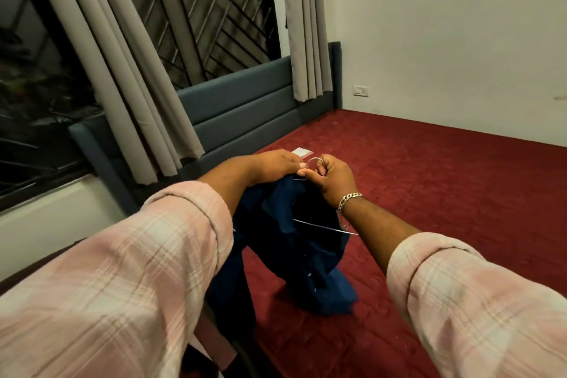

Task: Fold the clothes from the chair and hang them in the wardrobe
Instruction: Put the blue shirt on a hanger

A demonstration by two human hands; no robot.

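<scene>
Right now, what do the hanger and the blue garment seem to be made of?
The hanger: thin bare metal wire, probably steel; it glints silver. The blue garment: soft woven cloth, perhaps cotton, matte; it hangs in limp folds and shows small buttons.

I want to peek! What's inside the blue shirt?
A thin wire hanger pokes out of the blue shirt; the right hand grips its hook. The rest is covered by cloth.

Dim indoor light, blurred edges
</scene>
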